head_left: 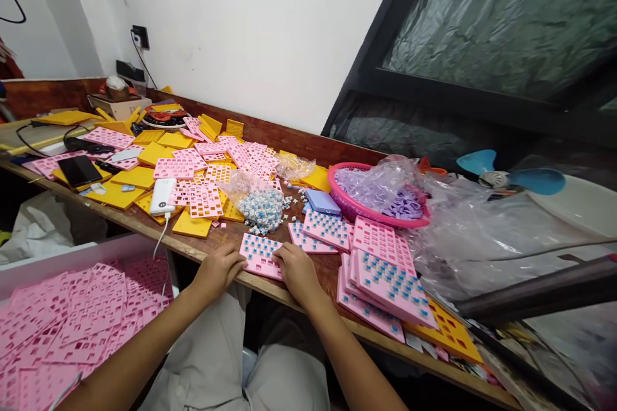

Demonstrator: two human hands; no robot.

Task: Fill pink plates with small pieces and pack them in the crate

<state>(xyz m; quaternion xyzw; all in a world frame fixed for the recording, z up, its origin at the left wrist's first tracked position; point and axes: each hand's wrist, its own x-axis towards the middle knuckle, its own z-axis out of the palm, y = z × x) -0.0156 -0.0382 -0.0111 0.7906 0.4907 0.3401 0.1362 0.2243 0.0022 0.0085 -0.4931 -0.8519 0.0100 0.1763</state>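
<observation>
left hand point(219, 268): fingers curled, rested on the left edge of the pink tray point(260, 255); nothing pinched.
right hand point(295, 270): fingers bent, pressed on the tray's right near corner.
pink tray: flat at the near edge of the tabletop point(216, 241), partly filled with blue-topped switches.
switch pile point(261, 209): just beyond the tray, spilled from a clear bag.
filled trays point(385, 273): stacked to the right.
pink basket point(373, 196): far right, lined with plastic.

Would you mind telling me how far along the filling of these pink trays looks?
Done: a stack of filled pink trays sits right of the hands. In hand: the left hand and right hand rest on a partly filled pink tray. Left: loose switches and many empty pink trays in the box.
</observation>
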